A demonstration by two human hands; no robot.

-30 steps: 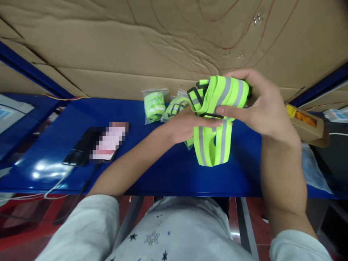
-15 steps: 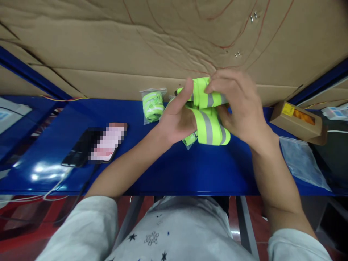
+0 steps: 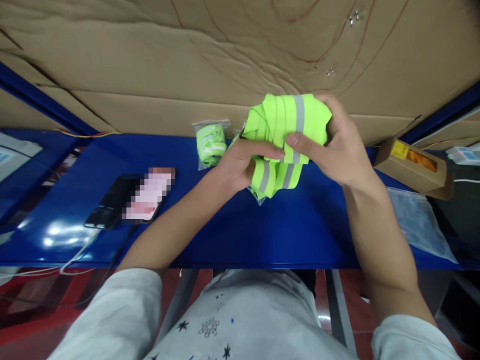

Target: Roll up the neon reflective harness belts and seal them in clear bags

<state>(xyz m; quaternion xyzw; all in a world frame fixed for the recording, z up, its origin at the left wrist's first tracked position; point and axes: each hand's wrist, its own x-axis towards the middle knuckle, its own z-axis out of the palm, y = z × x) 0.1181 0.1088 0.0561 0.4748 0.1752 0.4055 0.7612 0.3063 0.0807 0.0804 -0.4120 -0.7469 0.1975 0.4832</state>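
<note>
Both hands grip a folded neon-yellow reflective strap (image 3: 285,117) with grey stripes, held above the blue table. My left hand (image 3: 242,157) is closed on its left side, thumb lying across the front. My right hand (image 3: 339,142) holds the right end, thumb in front and fingers behind, mostly hidden. Below the thumbs hangs a loose fold of the same strap. Partly hidden behind my left hand, another clear packet with yellow material lies on the table. To the left of it stands a clear zip bag (image 3: 211,145) with a rolled yellow reflective strap inside.
Two phones, one dark (image 3: 112,202) and one with a lit screen (image 3: 150,195), lie left on the blue table (image 3: 232,235), with cables nearby. At right are an empty clear plastic bag (image 3: 420,220) and a brown windowed box (image 3: 410,167). A cardboard sheet (image 3: 150,60) rises behind.
My right hand has turned, bringing its thumb to the front of the strap. The bundle is now broader and flatter, its top raised, and the hanging fold is smaller. My left thumb has come down across it.
</note>
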